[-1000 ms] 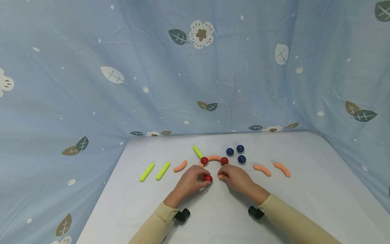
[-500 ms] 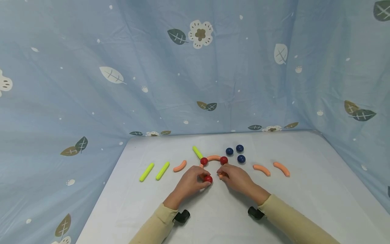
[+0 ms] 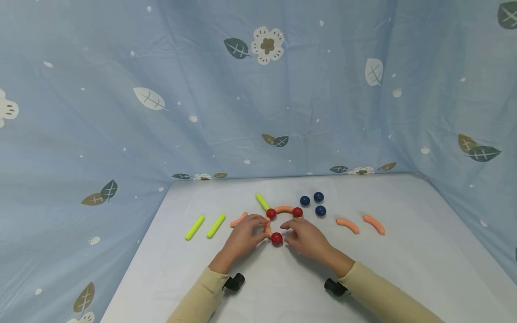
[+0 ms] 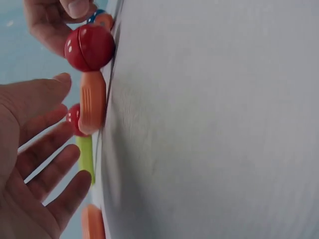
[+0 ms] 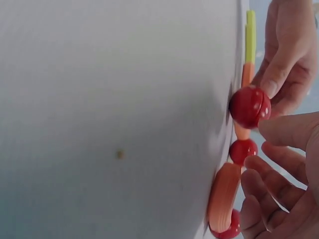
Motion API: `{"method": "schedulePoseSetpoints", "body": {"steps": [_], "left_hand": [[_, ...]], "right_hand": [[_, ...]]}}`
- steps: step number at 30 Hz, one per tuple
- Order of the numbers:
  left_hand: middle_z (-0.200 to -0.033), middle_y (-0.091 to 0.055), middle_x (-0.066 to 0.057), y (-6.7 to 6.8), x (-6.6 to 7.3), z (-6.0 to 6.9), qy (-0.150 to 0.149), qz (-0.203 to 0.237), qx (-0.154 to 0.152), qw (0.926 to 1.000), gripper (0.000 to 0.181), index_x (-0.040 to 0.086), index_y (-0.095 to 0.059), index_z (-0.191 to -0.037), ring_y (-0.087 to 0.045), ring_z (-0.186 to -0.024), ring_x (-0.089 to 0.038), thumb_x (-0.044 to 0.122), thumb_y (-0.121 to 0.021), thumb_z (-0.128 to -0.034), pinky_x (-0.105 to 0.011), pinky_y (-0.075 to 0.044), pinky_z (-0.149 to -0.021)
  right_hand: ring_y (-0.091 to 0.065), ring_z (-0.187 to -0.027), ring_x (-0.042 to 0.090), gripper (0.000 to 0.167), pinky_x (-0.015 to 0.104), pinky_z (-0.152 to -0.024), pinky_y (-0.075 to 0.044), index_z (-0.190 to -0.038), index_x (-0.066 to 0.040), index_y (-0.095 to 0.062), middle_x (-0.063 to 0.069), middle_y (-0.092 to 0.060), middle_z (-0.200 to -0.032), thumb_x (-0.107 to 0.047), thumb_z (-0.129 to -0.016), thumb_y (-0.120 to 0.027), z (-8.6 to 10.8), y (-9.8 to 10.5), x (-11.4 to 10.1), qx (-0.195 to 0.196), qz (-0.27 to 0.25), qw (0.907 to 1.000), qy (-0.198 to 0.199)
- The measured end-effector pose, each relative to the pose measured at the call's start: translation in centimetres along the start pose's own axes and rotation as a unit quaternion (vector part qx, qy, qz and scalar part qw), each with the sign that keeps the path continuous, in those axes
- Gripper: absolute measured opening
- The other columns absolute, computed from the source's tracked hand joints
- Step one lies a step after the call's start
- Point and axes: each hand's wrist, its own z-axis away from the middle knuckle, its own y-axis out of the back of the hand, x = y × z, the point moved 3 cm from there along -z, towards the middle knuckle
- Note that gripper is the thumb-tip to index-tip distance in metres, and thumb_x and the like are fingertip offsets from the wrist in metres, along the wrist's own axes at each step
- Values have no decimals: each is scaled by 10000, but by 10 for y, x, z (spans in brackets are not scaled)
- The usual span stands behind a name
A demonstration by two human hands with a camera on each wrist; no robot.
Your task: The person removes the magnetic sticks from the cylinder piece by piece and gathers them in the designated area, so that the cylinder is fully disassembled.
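Observation:
Both hands are around an outline of red balls and curved orange sticks. My left hand (image 3: 244, 237) has its fingers spread beside the left orange stick (image 3: 267, 229), holding nothing. The near red ball (image 3: 276, 238) lies between the two hands, joined to that stick's end. My right hand (image 3: 306, 237) hovers right of the ball, fingers loosely bent; its thumb (image 5: 286, 130) is close to the ball in the right wrist view. Farther back, an orange stick (image 3: 284, 209) links two more red balls (image 3: 271, 213), and a green stick (image 3: 261, 201) points away. The right-hand stick is mostly hidden by my right hand.
Two green sticks (image 3: 216, 226) and a curved orange stick (image 3: 238, 220), partly covered by my left hand, lie at left. Three blue balls (image 3: 318, 197) sit behind the right hand. Two curved orange sticks (image 3: 347, 225) lie at right. A patterned curtain (image 3: 226, 89) surrounds the white table.
My left hand has let go of the near red ball and drawn back to the left. My right hand has shifted slightly left, its fingers opening near the ball.

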Motion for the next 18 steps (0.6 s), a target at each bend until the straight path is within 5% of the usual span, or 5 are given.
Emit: {"method": "schedulePoseSetpoints", "body": {"steps": [8,18], "left_hand": [[-1304,-638,-12,1,-8,-1,78,-331,-229,9992,485,142,-691,-1318,-567,-1256,-223,357,-785,-894,-420,-489,-1034],[-1309,-637,-19,0,-4,-3,99,-684,-304,9971,510,124,-677,-1331,-573,-1248,-219,339,-803,-886,-399,-493,-1030]], "right_hand": [[-636,-1002,170,332,402,-883,-551,-1145,-178,-755,-11,-716,-1086,-240,-832,-850,-2,-10,-10,101,221,9981,573],[-527,-820,110,298,299,-723,-481,-1111,-195,-758,-76,-709,-984,-238,-832,-855,-1,-12,-19,138,331,9960,817]]}}
